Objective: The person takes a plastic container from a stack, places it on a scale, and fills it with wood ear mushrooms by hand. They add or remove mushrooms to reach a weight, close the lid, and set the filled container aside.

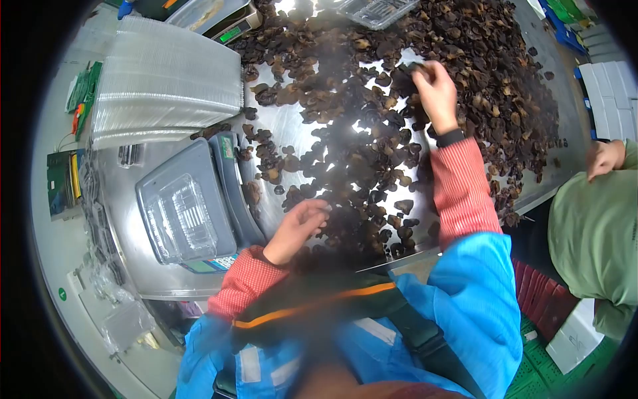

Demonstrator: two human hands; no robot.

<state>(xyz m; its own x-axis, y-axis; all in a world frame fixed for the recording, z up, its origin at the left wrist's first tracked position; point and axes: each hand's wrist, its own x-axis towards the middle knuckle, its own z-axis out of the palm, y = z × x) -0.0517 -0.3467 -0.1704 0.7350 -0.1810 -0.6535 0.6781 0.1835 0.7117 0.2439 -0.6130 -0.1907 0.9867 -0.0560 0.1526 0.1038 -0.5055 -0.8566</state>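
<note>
Dark brown wood ear mushrooms [359,153] lie loosely across the metal table, thickest in a heap at the right. My right hand [436,96] reaches over them, its thumb and fingers closed on a dark wood ear mushroom [404,80]. Nearer to my body, my left hand [298,229] hovers at the near left side of the scattered pieces. Its fingers are curled together; what they hold, if anything, I cannot make out. To the left of that hand, a clear plastic tray [183,219] rests on the grey scale [229,193].
A tall stack of clear plastic trays [169,76] stands at the back left. Behind it is another scale [236,30] with a container on top. One more clear tray [379,10] sits at the far edge. Another person's hand [605,159] shows at the right.
</note>
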